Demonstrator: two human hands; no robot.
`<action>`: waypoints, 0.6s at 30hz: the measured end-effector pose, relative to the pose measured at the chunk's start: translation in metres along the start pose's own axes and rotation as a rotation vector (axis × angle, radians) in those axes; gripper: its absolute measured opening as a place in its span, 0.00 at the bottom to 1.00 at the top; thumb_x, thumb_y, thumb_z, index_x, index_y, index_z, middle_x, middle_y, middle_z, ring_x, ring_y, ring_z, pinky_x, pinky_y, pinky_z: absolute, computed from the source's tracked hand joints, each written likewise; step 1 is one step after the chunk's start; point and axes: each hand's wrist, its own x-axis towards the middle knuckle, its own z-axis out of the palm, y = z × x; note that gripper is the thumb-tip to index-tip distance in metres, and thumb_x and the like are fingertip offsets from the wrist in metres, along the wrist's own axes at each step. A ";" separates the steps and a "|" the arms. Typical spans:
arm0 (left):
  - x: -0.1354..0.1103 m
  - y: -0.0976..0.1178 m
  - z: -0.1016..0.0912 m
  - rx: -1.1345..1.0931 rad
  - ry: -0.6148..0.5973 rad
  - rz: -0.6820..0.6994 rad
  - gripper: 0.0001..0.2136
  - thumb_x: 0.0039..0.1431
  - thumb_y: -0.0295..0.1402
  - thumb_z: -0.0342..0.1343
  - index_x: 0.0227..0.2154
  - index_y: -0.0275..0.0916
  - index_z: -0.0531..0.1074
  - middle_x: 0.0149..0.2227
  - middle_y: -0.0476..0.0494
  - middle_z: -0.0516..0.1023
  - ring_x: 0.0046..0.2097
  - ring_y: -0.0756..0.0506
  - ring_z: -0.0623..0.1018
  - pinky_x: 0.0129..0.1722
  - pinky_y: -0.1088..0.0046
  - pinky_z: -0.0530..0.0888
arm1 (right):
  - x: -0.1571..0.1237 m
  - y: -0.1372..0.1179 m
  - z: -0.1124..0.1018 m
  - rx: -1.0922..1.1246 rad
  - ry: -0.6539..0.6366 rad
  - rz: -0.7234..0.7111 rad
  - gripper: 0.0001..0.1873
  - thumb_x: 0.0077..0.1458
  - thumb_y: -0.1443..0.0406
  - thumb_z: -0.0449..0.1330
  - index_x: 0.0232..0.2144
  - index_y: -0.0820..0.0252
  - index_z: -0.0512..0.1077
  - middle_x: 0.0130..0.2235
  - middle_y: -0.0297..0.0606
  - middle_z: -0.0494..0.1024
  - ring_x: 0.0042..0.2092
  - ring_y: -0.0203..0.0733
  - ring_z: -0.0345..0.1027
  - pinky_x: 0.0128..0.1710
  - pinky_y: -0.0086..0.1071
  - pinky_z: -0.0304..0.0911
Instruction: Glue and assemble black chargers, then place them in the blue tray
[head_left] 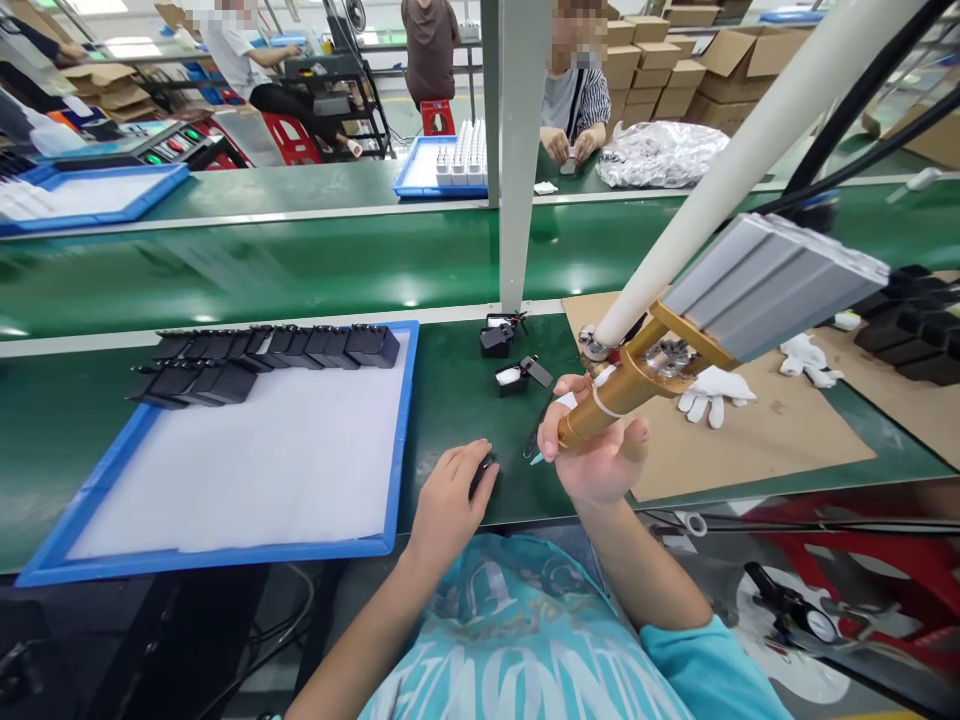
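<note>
My left hand (454, 500) rests low over the green bench with curled fingers, closed round a small black part (482, 474) that is mostly hidden. My right hand (596, 455) is raised to the right, palm up, its fingers round the lower end of a gold-coloured cylindrical tool (619, 390). This tool hangs at a slant beside a white pole, with a grey ribbed metal block (776, 280) above it. Beyond my hands stand two small black boxes, one farther (496, 340) and one nearer (511, 380), with tilted black pieces at their tops and white inside.
A blue-rimmed tray (401, 440) at left holds several black boxes (300, 345) along its far side. White gloves (716, 392) lie on cardboard (757, 445) at right. A metal post (517, 150) rises ahead. Across the bench a person (574, 110) handles a small part.
</note>
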 end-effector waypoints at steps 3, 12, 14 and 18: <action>-0.001 -0.002 0.005 -0.048 0.056 -0.008 0.09 0.65 0.31 0.51 0.45 0.40 0.71 0.45 0.42 0.79 0.47 0.44 0.78 0.50 0.64 0.74 | 0.000 -0.001 -0.002 -0.013 0.007 -0.008 0.23 0.53 0.42 0.52 0.37 0.52 0.69 0.39 0.33 0.72 0.17 0.32 0.64 0.11 0.31 0.58; 0.000 -0.003 0.003 0.338 -0.203 -0.012 0.15 0.62 0.35 0.55 0.52 0.43 0.70 0.47 0.39 0.77 0.42 0.39 0.77 0.35 0.66 0.75 | 0.001 -0.001 -0.003 0.001 0.005 -0.015 0.22 0.53 0.43 0.52 0.37 0.52 0.68 0.39 0.33 0.72 0.17 0.32 0.65 0.12 0.31 0.58; 0.001 -0.003 0.001 0.350 -0.247 -0.032 0.15 0.62 0.32 0.53 0.52 0.43 0.70 0.40 0.41 0.77 0.40 0.40 0.76 0.32 0.69 0.73 | 0.001 -0.001 -0.003 -0.006 0.018 -0.014 0.22 0.53 0.42 0.53 0.36 0.52 0.66 0.39 0.33 0.72 0.17 0.32 0.65 0.11 0.31 0.58; 0.003 -0.006 -0.003 0.024 -0.238 -0.192 0.13 0.63 0.34 0.51 0.50 0.43 0.68 0.39 0.42 0.73 0.42 0.42 0.75 0.35 0.70 0.73 | -0.001 0.001 -0.004 -0.028 0.030 -0.014 0.23 0.51 0.41 0.53 0.37 0.52 0.66 0.40 0.33 0.73 0.17 0.32 0.64 0.12 0.31 0.59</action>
